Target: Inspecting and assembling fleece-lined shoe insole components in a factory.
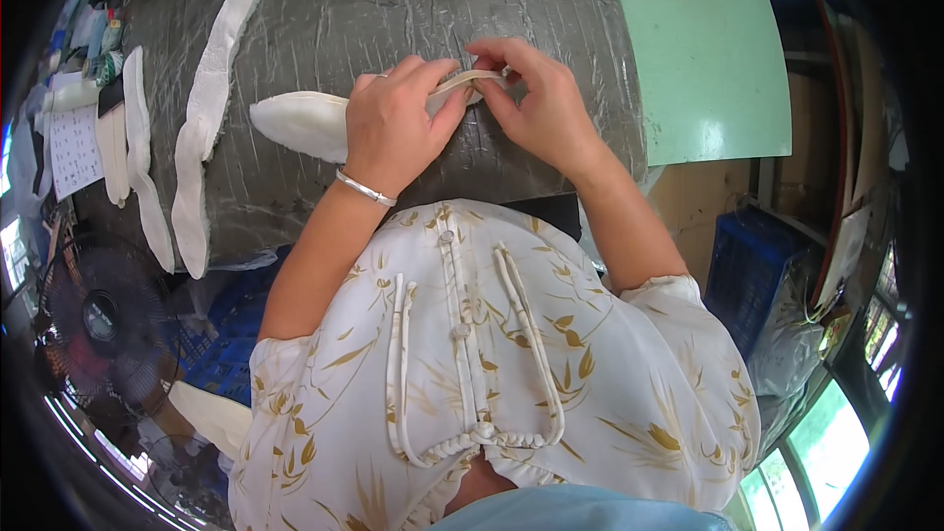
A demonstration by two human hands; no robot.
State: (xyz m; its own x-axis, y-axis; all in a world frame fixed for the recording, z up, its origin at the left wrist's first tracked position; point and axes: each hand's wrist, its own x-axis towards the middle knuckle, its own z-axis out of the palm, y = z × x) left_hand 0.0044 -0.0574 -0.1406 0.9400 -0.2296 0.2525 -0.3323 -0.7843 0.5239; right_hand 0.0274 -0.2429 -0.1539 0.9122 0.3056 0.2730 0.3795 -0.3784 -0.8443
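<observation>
A white padded fabric piece with a fuzzy underside lies across the dark plastic-covered table in front of me. Its rounded end sticks out to the left from beneath my left hand. That hand, with a bangle at the wrist, pinches the piece's edge between thumb and fingers. Close by on the right, my right hand grips the same edge with thumb and fingertips. Between the hands the edge stands raised as a narrow folded band. Part of the piece is hidden under my hands.
Long white fleecy strips lie at the table's left, beside a stack of cream pieces and a written sheet. A green board covers the right side. A fan stands lower left; a blue crate stands right.
</observation>
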